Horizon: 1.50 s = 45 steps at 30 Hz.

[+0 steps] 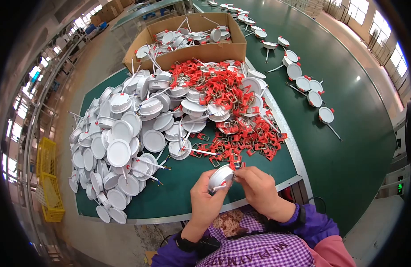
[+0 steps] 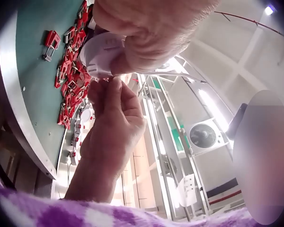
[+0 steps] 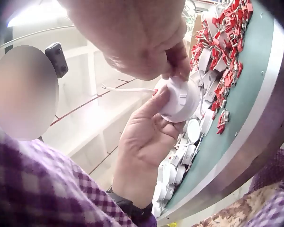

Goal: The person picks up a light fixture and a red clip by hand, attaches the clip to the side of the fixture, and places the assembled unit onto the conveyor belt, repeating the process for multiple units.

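Note:
My left hand (image 1: pixel 204 198) grips a round white downlight (image 1: pixel 221 177) by its rim, tilted above the table's front edge. Its white cable (image 3: pixel 128 89) sticks out beside the left thumb. My right hand (image 1: pixel 260 190) is at the light's side, thumb and fingers pinching a small spring clip against it; the fingers hide most of this clip. In the right wrist view, the right fingertips (image 3: pixel 178 71) meet the housing near a raised bracket. Just beyond the hands lies a heap of red spring clips (image 1: pixel 254 138) with metal springs.
A large pile of white downlights (image 1: pixel 118 153) covers the table's left side. Behind it stands a cardboard box (image 1: pixel 196 55) filled with more lights. On the right, a green conveyor (image 1: pixel 347 147) carries a line of lights with red clips. Yellow crates (image 1: pixel 50 196) stand at left.

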Tool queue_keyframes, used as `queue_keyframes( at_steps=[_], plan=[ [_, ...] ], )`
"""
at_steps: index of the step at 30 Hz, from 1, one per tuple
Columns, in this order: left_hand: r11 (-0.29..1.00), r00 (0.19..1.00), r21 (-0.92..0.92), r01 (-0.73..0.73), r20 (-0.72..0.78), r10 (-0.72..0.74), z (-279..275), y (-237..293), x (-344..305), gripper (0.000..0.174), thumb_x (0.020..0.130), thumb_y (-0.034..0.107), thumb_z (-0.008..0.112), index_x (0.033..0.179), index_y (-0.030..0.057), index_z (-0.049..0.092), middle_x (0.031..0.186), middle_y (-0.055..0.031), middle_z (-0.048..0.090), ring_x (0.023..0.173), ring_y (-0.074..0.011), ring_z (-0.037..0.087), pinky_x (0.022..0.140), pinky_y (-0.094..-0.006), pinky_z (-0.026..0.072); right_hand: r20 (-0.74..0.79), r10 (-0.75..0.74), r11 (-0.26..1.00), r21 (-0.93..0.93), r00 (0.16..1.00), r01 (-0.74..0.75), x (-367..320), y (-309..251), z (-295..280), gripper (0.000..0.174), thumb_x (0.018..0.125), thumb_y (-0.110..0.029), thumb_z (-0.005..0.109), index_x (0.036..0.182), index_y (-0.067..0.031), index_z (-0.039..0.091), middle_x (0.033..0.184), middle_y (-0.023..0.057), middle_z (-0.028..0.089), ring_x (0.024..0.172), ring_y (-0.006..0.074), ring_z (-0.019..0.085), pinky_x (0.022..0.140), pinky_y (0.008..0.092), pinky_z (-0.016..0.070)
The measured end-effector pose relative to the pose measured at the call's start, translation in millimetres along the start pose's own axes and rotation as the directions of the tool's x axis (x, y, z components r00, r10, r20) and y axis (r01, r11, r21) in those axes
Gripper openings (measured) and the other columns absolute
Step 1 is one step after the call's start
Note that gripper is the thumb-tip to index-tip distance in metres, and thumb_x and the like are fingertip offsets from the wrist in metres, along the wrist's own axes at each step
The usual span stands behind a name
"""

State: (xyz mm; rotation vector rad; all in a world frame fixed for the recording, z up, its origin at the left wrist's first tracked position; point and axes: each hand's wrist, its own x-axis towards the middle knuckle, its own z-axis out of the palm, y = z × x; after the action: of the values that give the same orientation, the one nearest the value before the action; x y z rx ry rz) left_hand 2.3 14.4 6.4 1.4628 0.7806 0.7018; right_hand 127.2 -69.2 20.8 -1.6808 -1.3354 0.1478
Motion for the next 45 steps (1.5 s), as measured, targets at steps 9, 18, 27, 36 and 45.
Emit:
queue_keyframes(
  at_steps=[9, 18, 27, 36, 45],
  plan=[
    [0.937, 0.971, -0.296, 0.186, 0.199, -0.130, 1.0, 8.2, -5.7, 0.028, 0.083, 0.003, 0.064, 0.109, -0.0033, 0.053, 0.096, -0.0046, 0.059, 0.085, -0.0079, 0.056, 0.073, -0.0221, 0.0467, 0.193, 0.316, 0.890, 0.278, 0.929, -0.361, 1.7, -7.1, -26.1, 0.028, 0.079, 0.002, 0.061, 0.106, 0.0008, 0.052, 0.093, 0.0141, 0.062, 0.072, 0.0200, 0.065, 0.060, 0.0284, 0.0504],
    [0.924, 0.918, -0.245, 0.292, 0.343, -0.199, 1.9, -4.1, -7.8, 0.029, 0.082, 0.005, 0.066, 0.108, -0.0012, 0.054, 0.095, -0.0033, 0.059, 0.084, -0.0076, 0.055, 0.072, -0.0217, 0.0454, 0.385, 0.426, 0.774, 0.313, 0.819, -0.550, -9.0, 3.7, -36.6, 0.034, 0.083, 0.000, 0.059, 0.115, 0.0045, 0.048, 0.097, 0.0178, 0.064, 0.074, 0.0164, 0.066, 0.062, 0.0265, 0.0506],
    [0.930, 0.989, -0.337, 0.143, 0.021, -0.144, -42.0, 12.1, 5.8, 0.042, 0.073, -0.011, 0.065, 0.110, -0.0024, 0.048, 0.105, -0.0114, 0.059, 0.096, -0.0174, 0.059, 0.087, -0.0306, 0.0477, 0.274, 0.303, 0.934, 0.104, 0.913, -0.342, 0.2, 21.0, -25.0, 0.027, 0.081, -0.011, 0.064, 0.106, -0.0037, 0.057, 0.086, 0.0111, 0.062, 0.065, 0.0225, 0.062, 0.058, 0.0314, 0.0488],
    [0.637, 0.962, -0.756, 0.151, -0.034, -0.270, -70.7, 7.1, 0.9, 0.032, 0.081, 0.005, 0.060, 0.111, 0.0019, 0.049, 0.106, -0.0127, 0.059, 0.095, -0.0245, 0.060, 0.085, -0.0433, 0.0490, 0.469, -0.061, 0.966, -0.195, 0.881, 0.171, -10.7, 21.9, 15.8, 0.021, 0.073, -0.007, 0.058, 0.095, -0.0061, 0.059, 0.080, 0.0088, 0.054, 0.074, 0.0269, 0.058, 0.062, 0.0360, 0.0481],
    [0.536, 0.932, -0.786, 0.308, 0.135, -0.337, -68.3, 8.5, -0.5, 0.035, 0.085, 0.003, 0.055, 0.117, 0.0064, 0.042, 0.110, -0.0132, 0.056, 0.098, -0.0286, 0.059, 0.085, -0.0506, 0.0493, 0.472, 0.076, 0.989, -0.151, 0.878, -0.004, -15.9, 22.8, 21.3, 0.019, 0.079, -0.008, 0.054, 0.097, -0.0031, 0.056, 0.089, 0.0118, 0.050, 0.083, 0.0269, 0.057, 0.066, 0.0370, 0.0479]
  ],
)
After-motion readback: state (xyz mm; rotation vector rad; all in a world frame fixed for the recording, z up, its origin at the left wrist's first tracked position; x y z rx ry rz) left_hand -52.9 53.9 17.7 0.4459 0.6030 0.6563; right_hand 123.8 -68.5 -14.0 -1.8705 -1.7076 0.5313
